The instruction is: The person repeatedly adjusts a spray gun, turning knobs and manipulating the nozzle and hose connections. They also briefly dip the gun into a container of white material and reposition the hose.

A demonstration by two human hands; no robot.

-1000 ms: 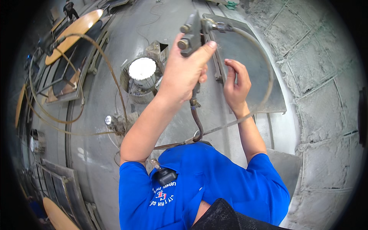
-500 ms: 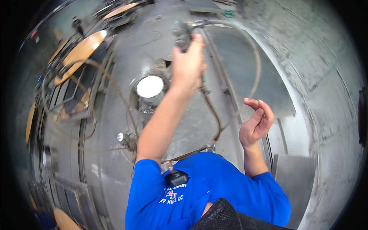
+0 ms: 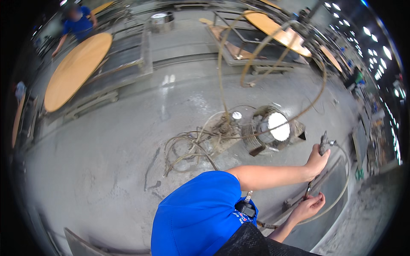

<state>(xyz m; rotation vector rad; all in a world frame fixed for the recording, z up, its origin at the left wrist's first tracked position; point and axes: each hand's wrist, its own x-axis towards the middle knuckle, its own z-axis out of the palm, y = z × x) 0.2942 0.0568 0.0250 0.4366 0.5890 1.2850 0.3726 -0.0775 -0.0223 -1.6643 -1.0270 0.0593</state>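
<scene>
Out at the right, my left hand (image 3: 317,161) is wrapped round the grip of a spray gun (image 3: 324,143). A pale, see-through hose (image 3: 348,170) loops from the gun down the right side, and a brown hose (image 3: 308,190) hangs just below the hand. Lower down, my right hand (image 3: 309,207) is by the hoses with its fingers loosely bent and apart from the gun; nothing shows in it. Both arms reach over a large grey panel (image 3: 331,205) at the lower right.
A bucket of white material (image 3: 279,126) stands on the floor behind my left arm. Tangled hoses (image 3: 183,149) lie left of it. Oval wooden boards (image 3: 79,70) rest on low racks, with another person (image 3: 80,23) beside one at the far left. A pail (image 3: 161,21) stands farther back.
My view has swung to the left, so the bucket, racks and both hands appear farther right. The left hand still holds the spray gun. The right hand is now nearer to the left one.
</scene>
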